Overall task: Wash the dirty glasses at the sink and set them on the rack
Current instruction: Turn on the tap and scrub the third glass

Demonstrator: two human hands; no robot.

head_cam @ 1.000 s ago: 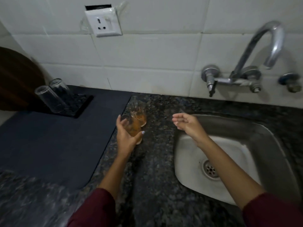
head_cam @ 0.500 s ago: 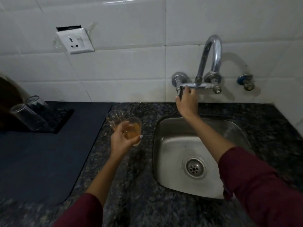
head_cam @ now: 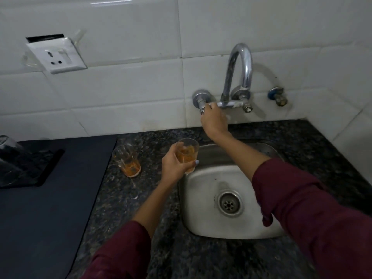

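My left hand [head_cam: 174, 165] grips a small glass [head_cam: 187, 152] smeared with orange residue, holding it upright at the left rim of the steel sink [head_cam: 203, 222]. A second dirty glass [head_cam: 127, 161] with orange dregs stands on the granite counter just left of it. My right hand [head_cam: 213, 119] is closed around the left tap handle [head_cam: 200, 100] of the wall-mounted chrome tap [head_cam: 240, 67]. No water is visible from the spout. A black rack [head_cam: 30, 168] sits at the far left with a clear glass [head_cam: 7, 143] on it, cut off by the frame edge.
A dark mat [head_cam: 50, 208] covers the counter left of the glasses. The sink drain [head_cam: 229, 203] lies in the basin's middle. A white wall socket [head_cam: 57, 55] is on the tiles above the mat. A blue-capped valve [head_cam: 276, 95] sits right of the tap.
My left hand has carried the glass right, to the sink's edge, leaving the second glass standing alone. My right hand went from above the sink to the tap handle and stays there.
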